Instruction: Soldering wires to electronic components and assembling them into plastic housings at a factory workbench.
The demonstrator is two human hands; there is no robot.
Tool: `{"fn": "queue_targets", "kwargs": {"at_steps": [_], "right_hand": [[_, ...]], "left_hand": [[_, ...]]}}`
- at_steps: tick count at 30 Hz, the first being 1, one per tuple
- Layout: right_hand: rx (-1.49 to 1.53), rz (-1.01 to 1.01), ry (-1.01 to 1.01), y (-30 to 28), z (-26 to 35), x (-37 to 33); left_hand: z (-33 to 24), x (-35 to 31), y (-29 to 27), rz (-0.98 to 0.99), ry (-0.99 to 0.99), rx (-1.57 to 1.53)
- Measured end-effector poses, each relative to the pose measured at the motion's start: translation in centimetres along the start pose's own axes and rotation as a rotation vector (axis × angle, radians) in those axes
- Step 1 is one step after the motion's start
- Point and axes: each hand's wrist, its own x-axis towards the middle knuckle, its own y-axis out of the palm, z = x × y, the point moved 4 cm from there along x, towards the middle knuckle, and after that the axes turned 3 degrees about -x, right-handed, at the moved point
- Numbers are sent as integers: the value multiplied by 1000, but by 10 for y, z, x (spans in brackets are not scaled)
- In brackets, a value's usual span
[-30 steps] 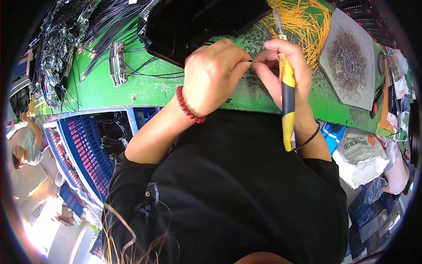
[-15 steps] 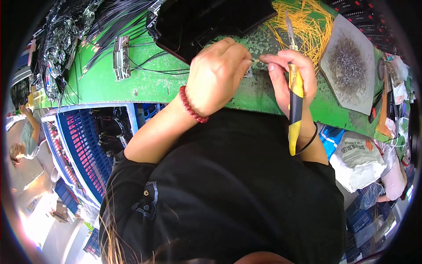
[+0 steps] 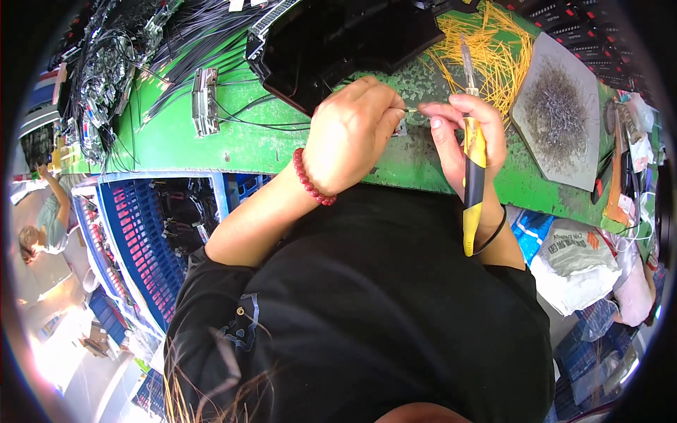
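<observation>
My left hand [image 3: 355,134], with a red bead bracelet [image 3: 310,180] at the wrist, is closed on a small metal part [image 3: 402,127] over the green workbench [image 3: 176,137]. My right hand [image 3: 465,130] pinches a thin yellow wire [image 3: 415,110] against that part. The same hand keeps a pair of yellow-handled pliers [image 3: 473,169] tucked in its palm, the tip pointing away from me. A black band circles my right wrist. The two hands touch at the fingertips.
A pile of yellow wires [image 3: 486,49] lies behind my hands. A grey tray of small metal pins [image 3: 560,106] sits at right, a black moulded part [image 3: 338,39] at the back, black cable bundles [image 3: 127,63] at left. Blue crates [image 3: 137,240] stand below the bench.
Both hands have stayed together at the bench edge with small finger motions. The view has shifted slightly.
</observation>
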Motion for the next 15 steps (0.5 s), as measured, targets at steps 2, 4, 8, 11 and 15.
{"fn": "queue_targets", "kwargs": {"at_steps": [2,4,8,11,15], "right_hand": [[8,-12,21,2,-1,3],[9,-6,79,3,-3,3],[-15,-5,107,7,1,-3],[87,-76,268,2,-5,-19],[50,-154,199,-18,-24,-33]], "left_hand": [[2,3,-1,11,0,-18],[2,5,-3,9,6,-27],[-5,-3,-14,19,105,82],[2,-11,-8,34,89,176],[1,-11,-3,-34,97,-46]]}}
